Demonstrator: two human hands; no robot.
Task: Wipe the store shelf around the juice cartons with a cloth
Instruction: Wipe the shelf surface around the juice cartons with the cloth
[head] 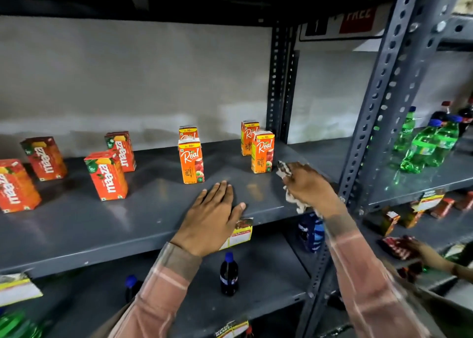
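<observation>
A grey metal shelf (143, 217) holds several juice cartons. Orange Real apple cartons (191, 161) stand in the middle and at the right (262, 152), each with another behind. Red Maaza cartons (107, 176) stand at the left. My right hand (311, 185) is shut on a patterned white cloth (284, 170) and presses it on the shelf just right of the front right Real carton. My left hand (213, 216) lies flat, fingers spread, on the shelf's front edge, below the middle Real carton.
A slotted steel upright (378, 107) rises right of my right hand. Green soda bottles (426, 145) stand in the adjoining bay. Dark bottles (228, 275) stand on the lower shelf. Another person's hand (422, 253) reaches in at the lower right.
</observation>
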